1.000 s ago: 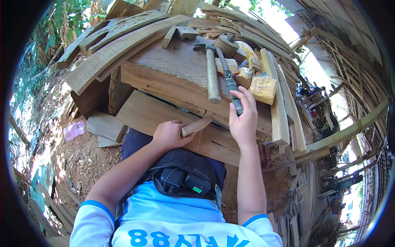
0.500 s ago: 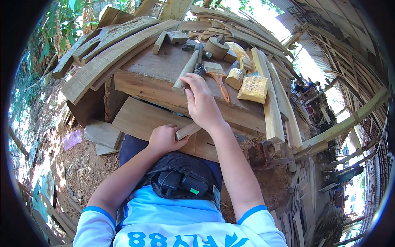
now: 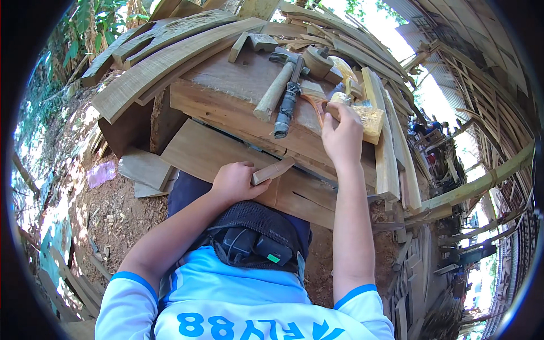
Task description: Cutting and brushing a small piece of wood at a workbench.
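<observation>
In my left hand is a small flat wooden block, its free end sticking out to the right above a wide board across my lap. My right hand is at the right of the thick wooden bench block. Its thumb and fingers pinch around the brown handle of a flat paintbrush; the handle's end is partly hidden by the fingers. To its left lie a hammer with a pale wooden handle and a tool with a black-wrapped handle.
A yellowish block, a round wooden tool and long timber strips lie around the bench's right side. Curved planks lean at the left. Stacked lumber stands behind and at the right. A dark pouch hangs at my waist.
My right hand has moved right, from the hammer's handle to the paintbrush, uncovering the black-wrapped handle. My left hand still holds the wooden block, now tilted slightly differently. The whole view has shifted.
</observation>
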